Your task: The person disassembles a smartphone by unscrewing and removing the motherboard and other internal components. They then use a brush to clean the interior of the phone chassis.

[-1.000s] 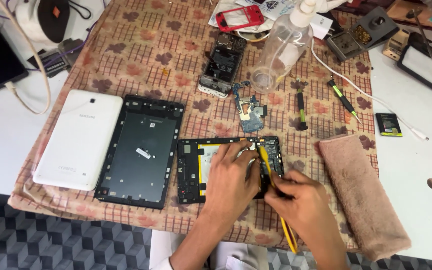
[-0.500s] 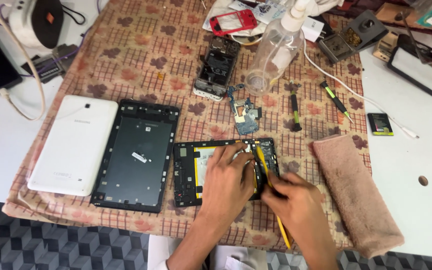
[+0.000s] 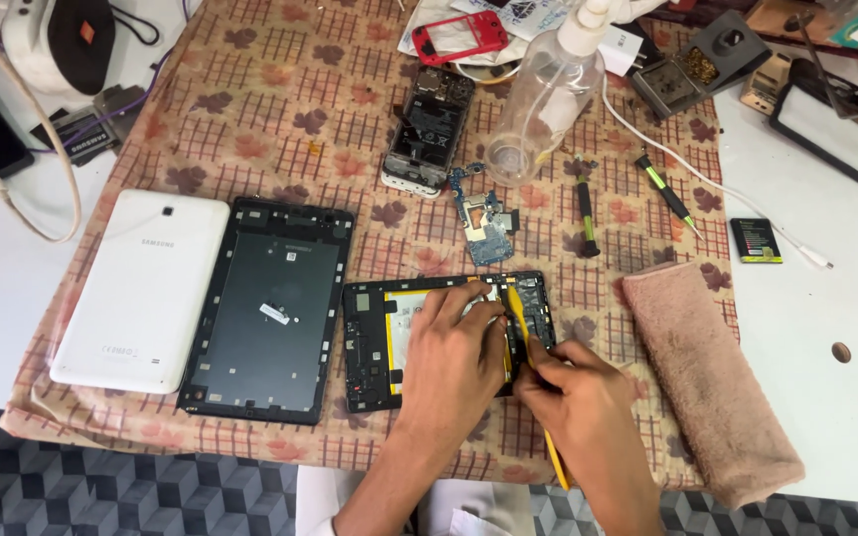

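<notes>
Opened tablet chassis (image 3: 374, 347) lay on the patterned cloth (image 3: 280, 129) covering the worktop (image 3: 846, 328), under both hands.
Beside it, largest first, were a black frame (image 3: 270, 308), a white back cover (image 3: 136, 288) and a pink towel (image 3: 712, 382). Left hand (image 3: 454, 362) pressed flat on the chassis, fingers spread; right hand (image 3: 588, 397) had its grip clamped on a yellow pry tool (image 3: 520, 316) touching the chassis's right end.
</notes>
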